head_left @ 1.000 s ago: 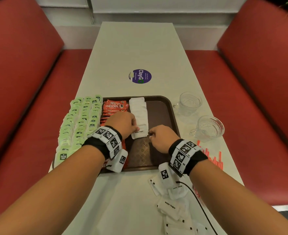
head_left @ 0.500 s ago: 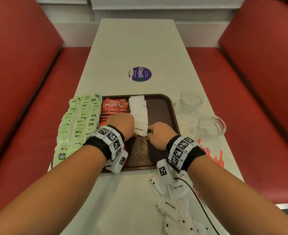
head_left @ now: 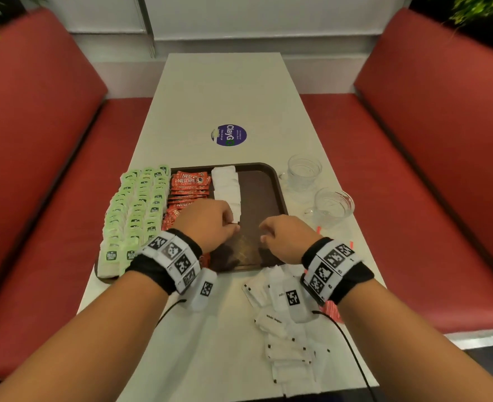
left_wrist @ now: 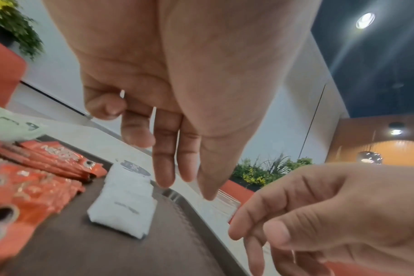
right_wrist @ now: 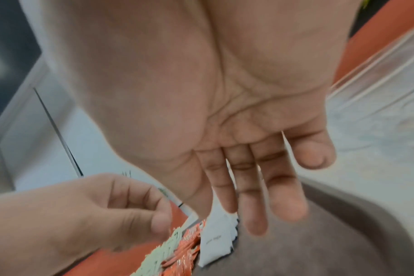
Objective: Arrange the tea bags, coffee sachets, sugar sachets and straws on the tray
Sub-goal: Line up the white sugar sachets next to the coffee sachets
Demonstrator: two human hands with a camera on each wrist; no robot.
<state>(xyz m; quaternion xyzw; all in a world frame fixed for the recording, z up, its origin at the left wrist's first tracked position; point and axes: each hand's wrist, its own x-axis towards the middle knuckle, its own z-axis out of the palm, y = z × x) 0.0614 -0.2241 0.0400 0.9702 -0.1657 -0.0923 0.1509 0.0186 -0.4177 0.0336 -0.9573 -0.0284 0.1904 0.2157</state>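
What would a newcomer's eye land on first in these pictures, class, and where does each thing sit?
First, the brown tray, lined from its left with rows of green tea bags, red coffee sachets and white sugar sachets. Next, the left hand and right hand hovering over the tray's near part, both holding nothing. Loose sugar sachets lie on the table nearer the person.

Your head camera looks down and forward along the desk (head_left: pixel 222 91) from above. Each wrist camera sits very close under its own palm, looking along the fingers. All three views share the tray (head_left: pixel 261 198) (left_wrist: pixel 201 220) (right_wrist: pixel 355 214).
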